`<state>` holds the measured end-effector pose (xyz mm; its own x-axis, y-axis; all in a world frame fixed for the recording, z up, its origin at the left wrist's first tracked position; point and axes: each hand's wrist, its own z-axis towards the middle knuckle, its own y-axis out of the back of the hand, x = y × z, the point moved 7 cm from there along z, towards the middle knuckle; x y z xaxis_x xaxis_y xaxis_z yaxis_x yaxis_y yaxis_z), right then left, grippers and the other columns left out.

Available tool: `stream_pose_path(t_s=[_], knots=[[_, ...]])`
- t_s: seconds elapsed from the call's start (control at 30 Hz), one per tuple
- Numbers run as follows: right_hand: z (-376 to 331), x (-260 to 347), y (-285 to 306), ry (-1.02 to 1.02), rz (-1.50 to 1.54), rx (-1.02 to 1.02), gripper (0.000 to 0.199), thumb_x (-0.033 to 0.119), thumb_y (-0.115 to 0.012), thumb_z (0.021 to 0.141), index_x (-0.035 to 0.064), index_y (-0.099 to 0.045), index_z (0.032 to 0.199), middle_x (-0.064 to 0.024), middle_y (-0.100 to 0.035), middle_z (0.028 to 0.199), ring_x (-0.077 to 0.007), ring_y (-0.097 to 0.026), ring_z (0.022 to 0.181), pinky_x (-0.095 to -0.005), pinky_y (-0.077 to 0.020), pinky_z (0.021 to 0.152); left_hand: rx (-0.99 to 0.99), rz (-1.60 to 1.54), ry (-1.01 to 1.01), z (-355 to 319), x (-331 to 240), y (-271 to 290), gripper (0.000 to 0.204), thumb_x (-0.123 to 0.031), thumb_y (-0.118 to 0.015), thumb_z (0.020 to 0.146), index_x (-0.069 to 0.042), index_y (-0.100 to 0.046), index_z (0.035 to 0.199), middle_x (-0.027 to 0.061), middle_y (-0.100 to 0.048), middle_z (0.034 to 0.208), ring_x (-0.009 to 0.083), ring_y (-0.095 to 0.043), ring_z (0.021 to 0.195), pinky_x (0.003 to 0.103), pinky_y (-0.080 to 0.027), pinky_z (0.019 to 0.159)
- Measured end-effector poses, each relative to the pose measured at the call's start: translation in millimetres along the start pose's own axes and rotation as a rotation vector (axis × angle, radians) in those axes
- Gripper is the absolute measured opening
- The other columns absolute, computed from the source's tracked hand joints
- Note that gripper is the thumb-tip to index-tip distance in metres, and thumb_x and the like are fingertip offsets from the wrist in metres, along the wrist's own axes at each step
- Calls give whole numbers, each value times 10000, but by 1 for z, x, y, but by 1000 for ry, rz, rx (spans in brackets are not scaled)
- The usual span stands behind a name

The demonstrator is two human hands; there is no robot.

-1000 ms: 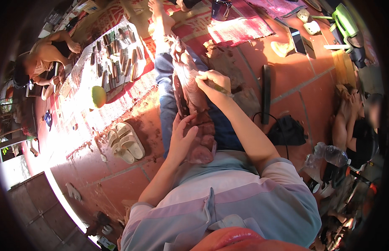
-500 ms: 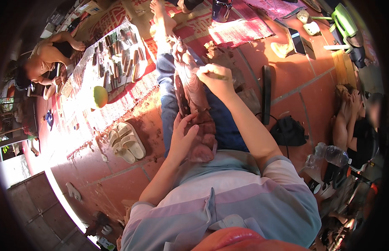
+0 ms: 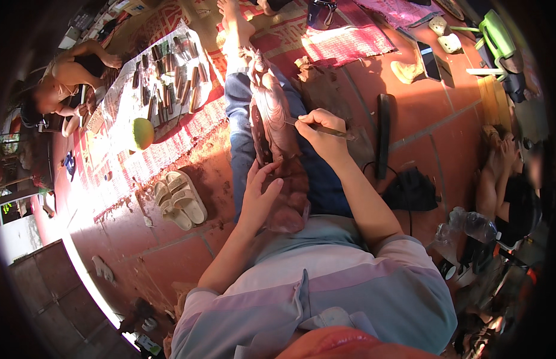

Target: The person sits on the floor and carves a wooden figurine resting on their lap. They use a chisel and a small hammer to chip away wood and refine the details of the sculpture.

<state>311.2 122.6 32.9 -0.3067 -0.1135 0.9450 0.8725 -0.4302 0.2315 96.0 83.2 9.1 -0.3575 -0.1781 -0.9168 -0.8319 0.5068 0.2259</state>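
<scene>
A carved reddish-brown wooden statue [image 3: 272,110], with flowing folds and a rounded base toward me, lies lengthwise along my lap. On its lower part rests my left hand [image 3: 263,185], fingers spread over the wood rather than wrapped round it. My right hand [image 3: 326,134] is closed round a slim carving chisel [image 3: 334,130]. The chisel's thin tip points left at the statue's folded middle, and its handle sticks out past my fingers to the right. Whether the tip touches the wood is too small to tell.
Several wood-handled tools [image 3: 170,78] lie on a pale sheet at the far left, by a green round fruit [image 3: 141,133]. Sandals [image 3: 181,200] stand left of my legs. A dark bar [image 3: 382,136] and black bag [image 3: 412,190] lie right. Other people sit at both sides.
My right hand has moved a little right and toward me along the statue, turning so the chisel shows more clearly. My left hand stays in place.
</scene>
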Motion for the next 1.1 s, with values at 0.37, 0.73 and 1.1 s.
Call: stream_pose_path(t_s=[0.37, 0.73, 1.1], knots=[[20, -8, -14, 160, -122, -91, 113, 76, -726, 755, 33, -622, 762, -96, -651, 782, -238, -657, 703, -317, -521, 650, -4, 3, -31, 1, -7, -3, 434, -265, -621, 889, -105, -592, 1292, 241, -260, 1531, 355, -228, 1447, 407, -220, 1157], [27, 6, -14, 143, -150, -65, 91, 63, -713, 768, 25, -631, 776, -103, -661, 784, -240, -663, 710, -330, -525, 658, -31, -1, -33, 3, -8, 1, 437, -270, -631, 877, -88, -596, 1273, 246, -250, 1524, 362, -266, 1422, 412, -243, 1152], [29, 22, -23, 300, -194, -123, 101, 52, -717, 775, 13, -640, 827, -118, -660, 827, -248, -663, 733, -318, -526, 669, -33, -77, -8, -1, -8, -1, 444, -244, -622, 882, -123, -581, 1308, 221, -257, 1536, 325, -231, 1449, 405, -237, 1150]])
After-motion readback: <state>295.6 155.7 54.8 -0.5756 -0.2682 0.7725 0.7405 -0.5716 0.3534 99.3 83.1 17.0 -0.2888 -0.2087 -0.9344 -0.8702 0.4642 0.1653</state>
